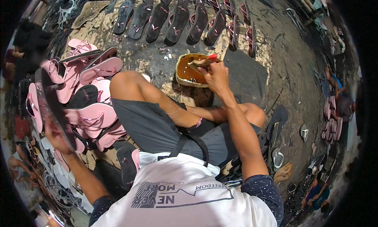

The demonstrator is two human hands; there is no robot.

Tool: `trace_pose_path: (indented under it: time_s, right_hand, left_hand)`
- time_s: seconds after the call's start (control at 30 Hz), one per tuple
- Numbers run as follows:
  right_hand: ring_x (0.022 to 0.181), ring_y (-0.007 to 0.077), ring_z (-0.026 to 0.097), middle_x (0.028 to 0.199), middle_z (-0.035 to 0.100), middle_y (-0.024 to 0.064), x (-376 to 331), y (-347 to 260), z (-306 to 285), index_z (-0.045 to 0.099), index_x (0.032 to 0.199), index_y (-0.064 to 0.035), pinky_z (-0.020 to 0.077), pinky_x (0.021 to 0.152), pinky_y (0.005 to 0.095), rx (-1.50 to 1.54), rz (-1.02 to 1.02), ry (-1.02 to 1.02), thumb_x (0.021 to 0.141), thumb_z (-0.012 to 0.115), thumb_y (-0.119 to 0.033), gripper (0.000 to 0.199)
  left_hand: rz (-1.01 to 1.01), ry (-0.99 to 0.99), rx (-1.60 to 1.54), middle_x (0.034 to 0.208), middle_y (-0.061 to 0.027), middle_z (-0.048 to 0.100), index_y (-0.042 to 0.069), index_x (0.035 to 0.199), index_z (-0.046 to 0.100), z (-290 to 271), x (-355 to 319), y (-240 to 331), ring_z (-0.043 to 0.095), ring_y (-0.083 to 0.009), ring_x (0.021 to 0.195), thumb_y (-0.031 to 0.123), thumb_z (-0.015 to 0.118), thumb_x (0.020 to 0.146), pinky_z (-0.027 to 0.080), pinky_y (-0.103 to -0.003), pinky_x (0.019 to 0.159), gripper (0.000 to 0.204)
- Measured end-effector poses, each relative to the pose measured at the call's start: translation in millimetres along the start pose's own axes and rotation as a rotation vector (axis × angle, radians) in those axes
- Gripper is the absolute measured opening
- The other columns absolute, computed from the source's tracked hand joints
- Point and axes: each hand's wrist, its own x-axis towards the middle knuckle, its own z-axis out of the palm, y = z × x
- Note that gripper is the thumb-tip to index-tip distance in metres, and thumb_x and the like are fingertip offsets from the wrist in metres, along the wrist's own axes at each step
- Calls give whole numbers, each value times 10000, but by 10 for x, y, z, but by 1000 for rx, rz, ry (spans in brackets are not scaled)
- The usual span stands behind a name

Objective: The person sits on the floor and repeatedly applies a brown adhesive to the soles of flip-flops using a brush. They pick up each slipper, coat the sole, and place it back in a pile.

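Note:
In my right hand (214,76) is a short tan brush (201,62) with a red end, gripped between the fingers. It sits over a yellow tub (178,72) that holds amber liquid. My left hand (58,134), smeared by motion, has hold of a dark flip-flop (51,95), raised on edge at the left. Right beside that hand lies a loose heap of pink flip-flops (98,113), some with dark soles turned up.
Dark flip-flops (179,22) stand in rows along the far side of a stained board (94,24). A dark flat sheet (246,75) lies right of the tub. My crossed legs (157,103) are between heap and tub. People (346,97) sit at the far right.

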Motion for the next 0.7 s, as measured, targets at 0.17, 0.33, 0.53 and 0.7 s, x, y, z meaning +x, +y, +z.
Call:
trace_pose_path:
  time_s: [0.17, 0.33, 0.53, 0.7]
  right_hand:
    - [919, 297, 655, 1019, 729, 101, 51, -39, -316, 746, 1063, -109, 514, 796, 434, 515, -115, 361, 845, 787, -209, 243]
    - [917, 191, 668, 1025, 721, 78, -532, 646, -883, 716, 1109, -49, 526, 786, 329, -272, 16, 98, 937, 725, -229, 249]
    - [919, 90, 635, 989, 709, 47, -182, -345, -1346, 690, 1074, -7, 514, 800, 282, 1077, 383, 527, 976, 707, -275, 286]
    - [946, 216, 656, 1073, 681, 119, 230, -1194, -923, 672, 1145, -21, 506, 860, 321, 852, -229, 535, 951, 713, -156, 240]
  left_hand:
    - [254, -420, 634, 1549, -164, 434, 51, 1420, 555, 1460, -696, -65, 439, -324, 1398, 171, 831, 780, 363, -427, 1126, 708]
    - [207, -370, 376, 1565, -172, 412, 5, 1444, 519, 1552, -663, -378, 382, -297, 1453, 112, 714, 920, 300, -393, 1184, 570]
    - [-458, -553, -702, 1417, -150, 556, 116, 1560, 327, 2305, -466, -49, 636, -213, 1162, 377, 484, 1062, 595, -302, 772, 583]
    - [-696, -730, -1212, 1424, -116, 531, 204, 1553, 311, 3128, -958, 399, 583, -268, 1250, 382, 419, 1083, 572, -446, 943, 514]
